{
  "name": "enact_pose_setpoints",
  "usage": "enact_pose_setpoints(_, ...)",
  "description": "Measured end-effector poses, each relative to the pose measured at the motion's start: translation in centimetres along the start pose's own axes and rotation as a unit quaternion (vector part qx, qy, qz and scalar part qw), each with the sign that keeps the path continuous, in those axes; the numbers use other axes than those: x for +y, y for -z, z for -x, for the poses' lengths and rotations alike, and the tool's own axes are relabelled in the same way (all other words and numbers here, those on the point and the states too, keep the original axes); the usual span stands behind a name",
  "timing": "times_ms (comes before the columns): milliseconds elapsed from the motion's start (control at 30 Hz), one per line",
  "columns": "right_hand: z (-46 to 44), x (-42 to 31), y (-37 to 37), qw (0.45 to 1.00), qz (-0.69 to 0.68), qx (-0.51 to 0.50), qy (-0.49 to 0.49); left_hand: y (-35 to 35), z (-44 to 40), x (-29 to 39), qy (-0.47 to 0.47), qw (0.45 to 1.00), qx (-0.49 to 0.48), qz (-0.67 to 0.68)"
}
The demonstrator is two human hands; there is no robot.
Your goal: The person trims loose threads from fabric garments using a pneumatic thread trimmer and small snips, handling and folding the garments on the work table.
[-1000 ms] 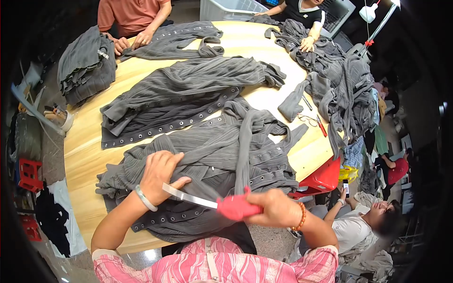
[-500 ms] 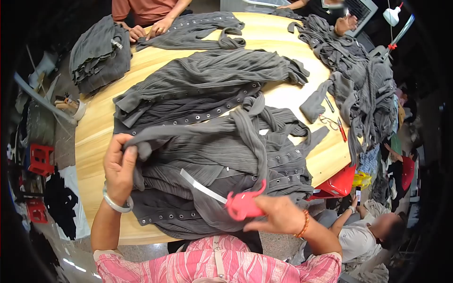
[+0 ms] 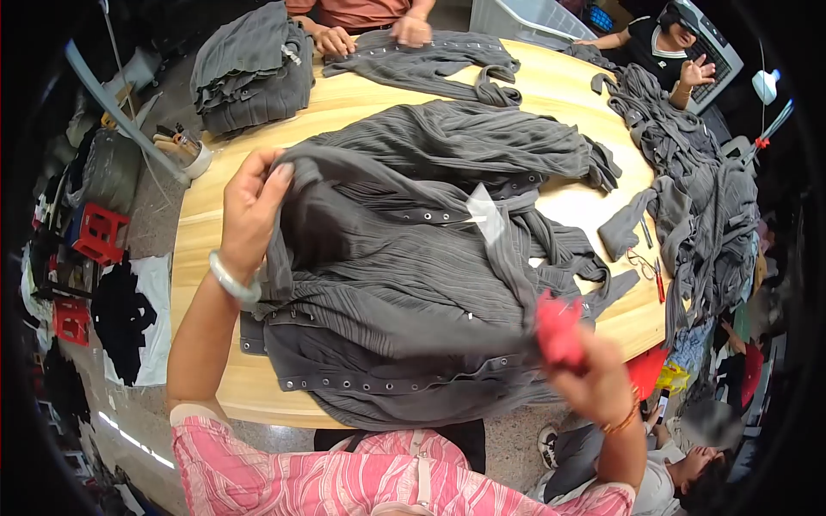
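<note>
A dark grey ribbed garment (image 3: pixel 404 267), with a row of metal eyelets or snaps along one edge, lies spread before me. My left hand (image 3: pixel 252 211) pinches its upper left edge and lifts it, so the cloth gapes into a dark hollow. To the right, my right hand (image 3: pixel 594 378) is closed round a bright red object (image 3: pixel 559 328), smeared by motion; its kind is unclear. A white, pointed piece (image 3: pixel 488 215) shows on the cloth further up; I cannot tell whether it joins the red object. Behind lies another grey garment (image 3: pixel 447 129).
Folded grey garments (image 3: pixel 249 77) are stacked at the back left; a loose heap (image 3: pixel 705 206) covers the right side. Red-handled scissors (image 3: pixel 659 279) lie near it. Across the wooden table (image 3: pixel 206 344), a person's hands (image 3: pixel 413 31) rest on another garment. Other people are at the right.
My left hand has raised the garment's edge, opening it wider. My right hand has moved right with the red object. The view has shifted, so the table sits further right and lower.
</note>
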State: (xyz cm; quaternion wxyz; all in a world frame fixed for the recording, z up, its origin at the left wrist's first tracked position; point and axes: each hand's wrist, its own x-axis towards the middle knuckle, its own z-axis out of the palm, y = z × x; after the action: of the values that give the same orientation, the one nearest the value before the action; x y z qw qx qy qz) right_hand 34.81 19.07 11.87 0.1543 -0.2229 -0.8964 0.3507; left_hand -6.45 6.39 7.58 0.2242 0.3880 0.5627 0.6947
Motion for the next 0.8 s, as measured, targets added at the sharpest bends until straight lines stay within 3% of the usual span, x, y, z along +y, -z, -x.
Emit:
enact_pose_setpoints(100, -5.6, -0.9, 1.7, 0.979, -0.086, 0.132, -0.131, 0.9, -2.3, -1.7, -0.058, 0.991, -0.006, -0.119)
enact_pose_setpoints(167, -9.2, 1.8, 1.7, 0.982, 0.024, 0.179, -0.057, 0.7, -2.5, -2.1, -0.099, 0.957, 0.016, -0.274)
enact_pose_setpoints(200, -10.9, 3.2, 1.0, 0.967, 0.078, 0.238, 0.035, -0.1, -1.7, -1.7, -0.102, 0.958, 0.009, -0.267)
enact_pose_setpoints(267, -12.5, 5.8, 0.2, 0.959, 0.138, 0.246, -0.029, -1.7, 1.1, -0.4, -0.165, 0.913, 0.005, -0.374)
enact_pose_setpoints(333, -12.4, 7.6, -0.6, 0.956, 0.177, 0.227, -0.051, -0.8, 3.9, -0.5, -0.195, 0.866, -0.166, -0.43)
enact_pose_setpoints(400, -10.3, 5.9, -0.9, 0.973, 0.137, 0.153, -0.103, -0.6, 6.3, -0.2, -0.133, 0.834, -0.256, -0.47)
enact_pose_setpoints(467, -7.6, 6.0, -2.1, 0.992, 0.07, 0.083, -0.069, 0.3, 7.4, -1.7, -0.088, 0.834, -0.265, -0.476)
enact_pose_setpoints(567, -4.2, 5.6, -4.4, 0.987, 0.152, 0.012, -0.057, 1.2, 7.2, -4.0, -0.07, 0.841, -0.218, -0.49)
enact_pose_setpoints(600, -3.6, 5.9, -5.1, 0.981, 0.17, -0.016, -0.095, 1.5, 6.9, -4.8, -0.07, 0.841, -0.214, -0.492)
enact_pose_setpoints(733, -3.8, 7.4, -4.9, 0.986, 0.135, 0.026, -0.095, 1.5, 5.2, -6.1, -0.031, 0.895, -0.168, -0.412)
enact_pose_setpoints(800, -5.0, 7.7, -3.8, 0.984, 0.142, 0.058, -0.092, 2.1, 4.4, -7.0, 0.054, 0.94, -0.12, -0.315)
